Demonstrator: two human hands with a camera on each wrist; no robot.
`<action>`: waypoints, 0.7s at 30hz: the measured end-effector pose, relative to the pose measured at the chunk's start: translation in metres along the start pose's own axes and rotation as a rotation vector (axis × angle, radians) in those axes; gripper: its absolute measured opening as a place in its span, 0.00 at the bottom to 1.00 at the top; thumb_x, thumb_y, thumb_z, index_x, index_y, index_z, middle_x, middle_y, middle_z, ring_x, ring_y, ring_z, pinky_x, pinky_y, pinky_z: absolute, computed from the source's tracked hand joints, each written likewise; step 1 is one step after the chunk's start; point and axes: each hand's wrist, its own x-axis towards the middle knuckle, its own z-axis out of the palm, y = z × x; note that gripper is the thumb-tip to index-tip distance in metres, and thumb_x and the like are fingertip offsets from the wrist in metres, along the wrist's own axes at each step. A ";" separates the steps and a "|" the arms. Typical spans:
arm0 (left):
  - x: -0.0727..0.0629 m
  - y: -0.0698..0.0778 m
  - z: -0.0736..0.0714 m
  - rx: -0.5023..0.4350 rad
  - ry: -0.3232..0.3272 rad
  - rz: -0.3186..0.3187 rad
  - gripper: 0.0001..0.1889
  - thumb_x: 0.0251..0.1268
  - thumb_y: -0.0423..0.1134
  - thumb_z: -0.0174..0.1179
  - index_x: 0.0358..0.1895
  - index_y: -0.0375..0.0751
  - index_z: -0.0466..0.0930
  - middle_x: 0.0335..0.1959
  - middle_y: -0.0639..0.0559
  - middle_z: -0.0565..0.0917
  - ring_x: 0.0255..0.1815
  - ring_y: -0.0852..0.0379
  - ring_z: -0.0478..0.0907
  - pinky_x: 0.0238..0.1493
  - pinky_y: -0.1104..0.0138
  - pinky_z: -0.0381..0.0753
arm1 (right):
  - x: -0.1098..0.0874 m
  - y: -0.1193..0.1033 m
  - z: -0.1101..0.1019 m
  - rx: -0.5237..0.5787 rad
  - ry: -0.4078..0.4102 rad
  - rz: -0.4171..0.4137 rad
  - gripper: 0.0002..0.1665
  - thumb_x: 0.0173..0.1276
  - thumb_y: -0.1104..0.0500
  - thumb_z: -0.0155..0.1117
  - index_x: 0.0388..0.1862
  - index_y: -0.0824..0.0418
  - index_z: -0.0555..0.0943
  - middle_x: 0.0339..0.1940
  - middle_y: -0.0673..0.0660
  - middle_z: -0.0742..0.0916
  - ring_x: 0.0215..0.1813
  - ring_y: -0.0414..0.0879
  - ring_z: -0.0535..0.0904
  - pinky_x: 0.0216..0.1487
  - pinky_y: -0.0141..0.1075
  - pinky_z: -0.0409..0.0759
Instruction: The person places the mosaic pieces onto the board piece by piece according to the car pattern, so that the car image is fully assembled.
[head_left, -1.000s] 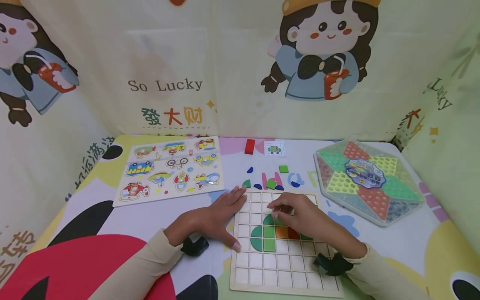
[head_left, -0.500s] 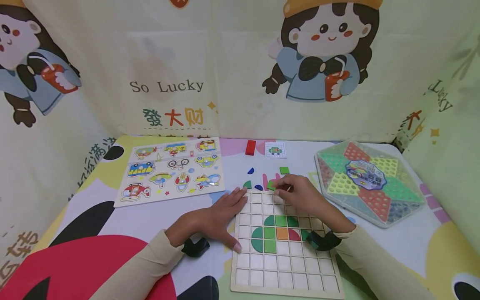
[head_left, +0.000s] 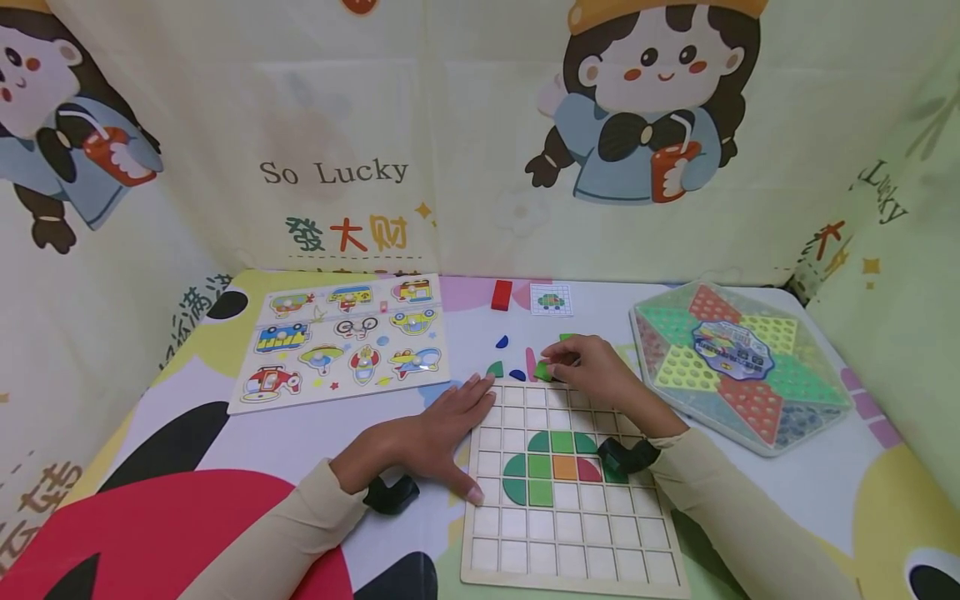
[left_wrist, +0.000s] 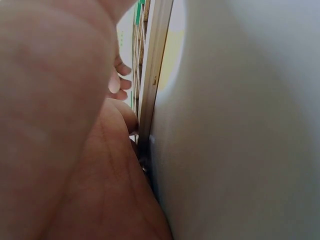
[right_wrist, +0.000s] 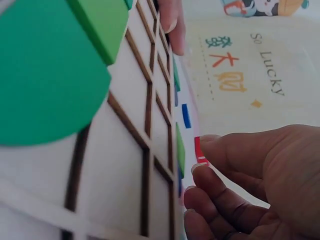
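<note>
A wooden grid board [head_left: 570, 558] lies in front of me, with light green squares [head_left: 540, 492], rounded dark green pieces [head_left: 514, 479], an orange square [head_left: 564, 467] and a red quarter-round [head_left: 588, 469] in its cells. Along the board's left edge rests my left hand [head_left: 431, 442], fingers spread and thumb on the frame. My right hand [head_left: 600, 375] is at the board's far edge, fingertips right at a loose green square [head_left: 543, 370]. In the right wrist view, the right hand [right_wrist: 250, 185] has thumb and fingers bent with a gap between them, nothing pinched.
Loose blue pieces [head_left: 502, 342], a green quarter piece [head_left: 495, 368], a red block [head_left: 502, 295] and a pattern card [head_left: 551, 300] lie beyond the board. A vehicle puzzle [head_left: 341, 342] is at left, a hexagonal game box [head_left: 738, 367] at right.
My right hand has moved from over the board's pieces to its far edge, uncovering the orange and red pieces. The left hand stays put.
</note>
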 end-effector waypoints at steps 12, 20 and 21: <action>0.001 0.000 0.001 0.005 0.000 0.003 0.65 0.44 0.70 0.67 0.79 0.44 0.39 0.79 0.56 0.31 0.76 0.58 0.22 0.74 0.56 0.29 | 0.007 0.003 0.007 -0.015 -0.021 0.048 0.13 0.64 0.63 0.69 0.47 0.65 0.85 0.38 0.55 0.85 0.39 0.48 0.79 0.44 0.40 0.81; 0.000 0.001 0.000 0.009 0.003 0.018 0.64 0.46 0.68 0.68 0.79 0.42 0.40 0.80 0.53 0.33 0.77 0.54 0.24 0.74 0.54 0.31 | 0.011 -0.005 0.005 -0.100 -0.087 0.073 0.15 0.63 0.64 0.69 0.49 0.65 0.86 0.36 0.55 0.81 0.39 0.50 0.75 0.41 0.38 0.77; 0.000 0.001 0.000 0.005 0.003 0.018 0.64 0.46 0.68 0.68 0.79 0.42 0.40 0.80 0.52 0.33 0.77 0.54 0.24 0.74 0.54 0.31 | 0.011 -0.006 0.005 -0.100 -0.090 0.075 0.14 0.63 0.64 0.69 0.48 0.65 0.86 0.35 0.55 0.81 0.38 0.49 0.75 0.41 0.38 0.77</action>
